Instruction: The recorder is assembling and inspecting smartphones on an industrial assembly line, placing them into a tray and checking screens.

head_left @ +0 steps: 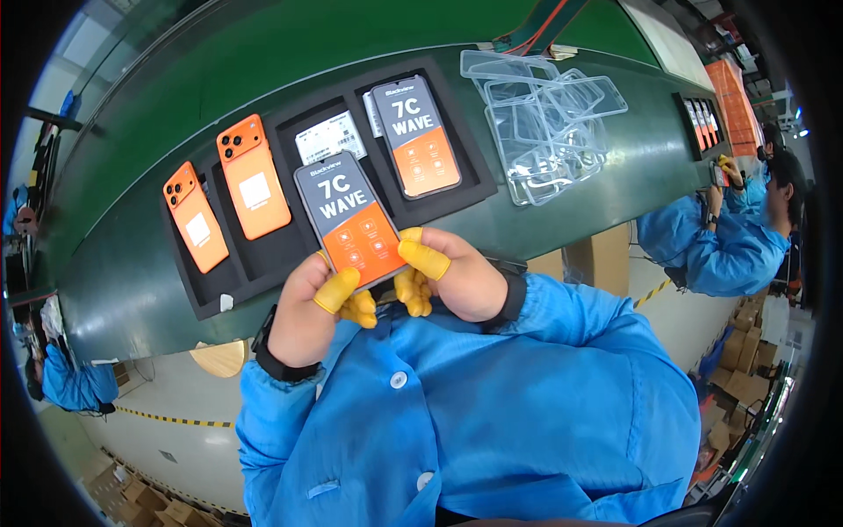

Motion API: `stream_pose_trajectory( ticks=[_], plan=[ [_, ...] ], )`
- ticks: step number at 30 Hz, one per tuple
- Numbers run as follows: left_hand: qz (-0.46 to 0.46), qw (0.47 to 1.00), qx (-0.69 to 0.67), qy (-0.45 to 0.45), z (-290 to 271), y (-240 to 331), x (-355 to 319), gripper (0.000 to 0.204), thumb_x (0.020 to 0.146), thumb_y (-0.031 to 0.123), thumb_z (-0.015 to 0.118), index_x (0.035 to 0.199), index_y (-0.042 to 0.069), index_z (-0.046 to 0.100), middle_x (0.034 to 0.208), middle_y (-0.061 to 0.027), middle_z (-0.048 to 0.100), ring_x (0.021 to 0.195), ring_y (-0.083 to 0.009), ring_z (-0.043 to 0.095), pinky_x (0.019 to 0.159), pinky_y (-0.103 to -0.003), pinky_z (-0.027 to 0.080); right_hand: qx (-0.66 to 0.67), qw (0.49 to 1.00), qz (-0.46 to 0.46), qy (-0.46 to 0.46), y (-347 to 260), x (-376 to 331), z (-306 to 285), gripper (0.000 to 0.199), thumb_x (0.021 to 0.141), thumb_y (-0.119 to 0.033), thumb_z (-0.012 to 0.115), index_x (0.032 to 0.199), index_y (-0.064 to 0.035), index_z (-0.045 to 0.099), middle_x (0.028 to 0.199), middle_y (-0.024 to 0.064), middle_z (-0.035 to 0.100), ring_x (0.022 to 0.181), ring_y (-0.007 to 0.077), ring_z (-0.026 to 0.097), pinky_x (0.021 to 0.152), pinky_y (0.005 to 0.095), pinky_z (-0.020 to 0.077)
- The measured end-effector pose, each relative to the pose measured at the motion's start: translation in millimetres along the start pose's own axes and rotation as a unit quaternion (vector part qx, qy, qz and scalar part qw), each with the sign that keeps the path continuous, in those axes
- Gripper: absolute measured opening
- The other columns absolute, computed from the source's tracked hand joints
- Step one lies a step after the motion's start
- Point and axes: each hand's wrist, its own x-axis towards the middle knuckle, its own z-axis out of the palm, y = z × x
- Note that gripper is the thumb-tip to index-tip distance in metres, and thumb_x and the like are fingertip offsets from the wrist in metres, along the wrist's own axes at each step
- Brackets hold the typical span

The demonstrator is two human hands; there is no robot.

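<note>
phone (349, 217) gripped by left hand (307, 312), right hand (457, 277), over black tray (263, 255)

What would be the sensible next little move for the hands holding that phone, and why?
Probably lowering the phone into the bare slot of the black foam tray in front of it. Both hands, the left hand and the right hand, grip its lower end above the tray; another screen-up phone and two orange phones already lie in slots.
</note>
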Motion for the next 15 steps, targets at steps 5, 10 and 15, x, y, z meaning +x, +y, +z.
stream_pose_trajectory(
  ticks=[5,10,15],
  plan=[
    [-0.012,0.999,0.05,0.013,-14.2,20.3,22.7,0.023,0.102,0.023,0.054,0.111,0.002,0.055,0.084,-0.0087,0.064,0.068,-0.0177,0.065,0.061,-0.03,0.055,-0.002,1.0,0.002,-0.029,-0.4,-2.7,-8.5,0.04,0.104,-0.038,0.047,0.118,-0.0024,0.056,0.08,0.0106,0.066,0.063,0.017,0.065,0.055,0.0262,0.0498],
    [-0.06,0.988,0.135,0.055,-6.0,37.0,40.8,0.021,0.103,0.024,0.053,0.106,0.003,0.052,0.08,-0.0069,0.062,0.063,-0.0153,0.062,0.059,-0.028,0.054,-0.026,0.999,0.038,-0.028,7.3,-11.1,-17.3,0.033,0.105,-0.029,0.046,0.117,-0.0013,0.059,0.082,0.0087,0.067,0.065,0.0155,0.064,0.056,0.0256,0.05],
    [-0.073,0.975,0.21,0.026,-8.9,54.3,55.8,0.021,0.104,0.025,0.051,0.105,0.004,0.052,0.077,-0.0053,0.062,0.06,-0.0137,0.059,0.055,-0.028,0.05,-0.045,0.999,0.027,-0.003,7.7,-21.7,-29.4,0.029,0.104,-0.025,0.049,0.117,-0.0016,0.059,0.082,0.0081,0.067,0.065,0.015,0.064,0.057,0.0257,0.05]
  ],
)
